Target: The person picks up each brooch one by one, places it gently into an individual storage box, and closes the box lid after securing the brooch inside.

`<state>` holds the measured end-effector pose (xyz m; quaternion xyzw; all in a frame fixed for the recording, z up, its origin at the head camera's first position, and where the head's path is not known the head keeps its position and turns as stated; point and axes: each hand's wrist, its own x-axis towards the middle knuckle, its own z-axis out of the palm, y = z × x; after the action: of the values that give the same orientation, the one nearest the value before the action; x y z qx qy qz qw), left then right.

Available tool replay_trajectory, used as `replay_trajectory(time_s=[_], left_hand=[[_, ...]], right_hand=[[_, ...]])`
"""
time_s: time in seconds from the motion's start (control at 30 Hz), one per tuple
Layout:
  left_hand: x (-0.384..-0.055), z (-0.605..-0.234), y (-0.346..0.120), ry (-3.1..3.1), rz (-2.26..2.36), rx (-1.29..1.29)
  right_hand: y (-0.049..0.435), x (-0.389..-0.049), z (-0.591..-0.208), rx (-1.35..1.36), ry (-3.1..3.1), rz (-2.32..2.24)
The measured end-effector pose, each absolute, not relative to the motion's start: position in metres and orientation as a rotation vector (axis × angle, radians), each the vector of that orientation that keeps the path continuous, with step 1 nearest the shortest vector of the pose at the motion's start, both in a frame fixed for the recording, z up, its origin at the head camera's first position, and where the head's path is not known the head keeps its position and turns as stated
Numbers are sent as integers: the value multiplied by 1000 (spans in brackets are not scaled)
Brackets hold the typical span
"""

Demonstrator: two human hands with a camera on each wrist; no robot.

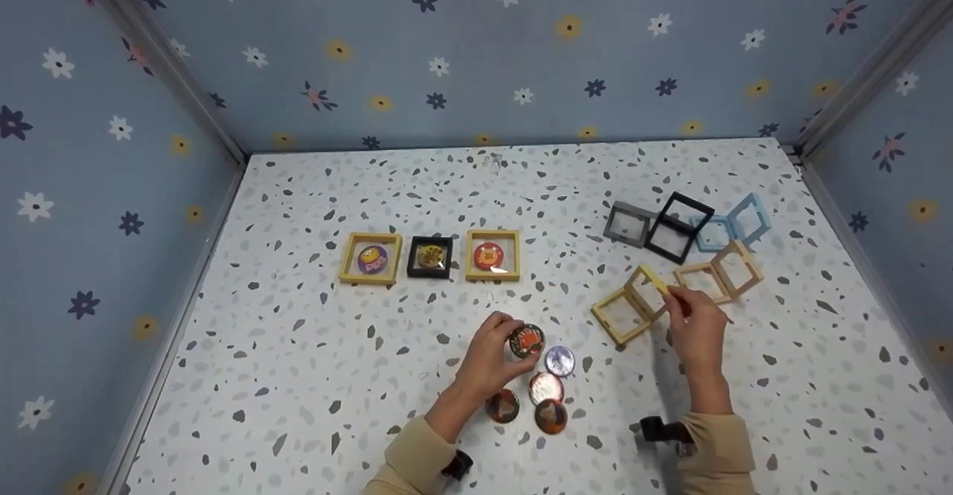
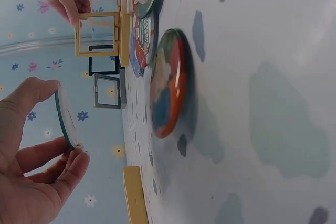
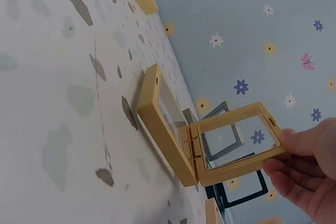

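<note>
My left hand (image 1: 488, 357) pinches a round badge (image 1: 527, 340) by its edge, dark with an orange-red picture; the left wrist view shows it held up off the table. Below and right of that hand lie several more round badges (image 1: 551, 416), one of them purple (image 1: 560, 361). With thumb and fingers my right hand (image 1: 698, 325) pinches the raised half of a yellow hinged display frame (image 3: 167, 124). Its other half rests on the table, and clear film spans both halves. Nothing lies between the halves.
Three closed frames stand in a row at left: yellow with a purple badge (image 1: 371, 259), black (image 1: 430, 257), and yellow with a red badge (image 1: 492, 255). Behind the right hand are grey (image 1: 629, 224), black (image 1: 677, 228), blue (image 1: 731, 225) and beige (image 1: 719, 275) frames. Flowered walls (image 1: 476, 48) border the speckled table.
</note>
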<state>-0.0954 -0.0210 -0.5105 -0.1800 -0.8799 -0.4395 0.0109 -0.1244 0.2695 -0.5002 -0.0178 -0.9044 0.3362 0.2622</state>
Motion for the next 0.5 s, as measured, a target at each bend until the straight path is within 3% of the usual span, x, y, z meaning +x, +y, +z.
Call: replay_trajectory(time_s=[0.5], left_hand=[[-112, -505, -9, -2772, -1406, -553]], right_hand=[[238, -135, -502, 41, -2457, 993]])
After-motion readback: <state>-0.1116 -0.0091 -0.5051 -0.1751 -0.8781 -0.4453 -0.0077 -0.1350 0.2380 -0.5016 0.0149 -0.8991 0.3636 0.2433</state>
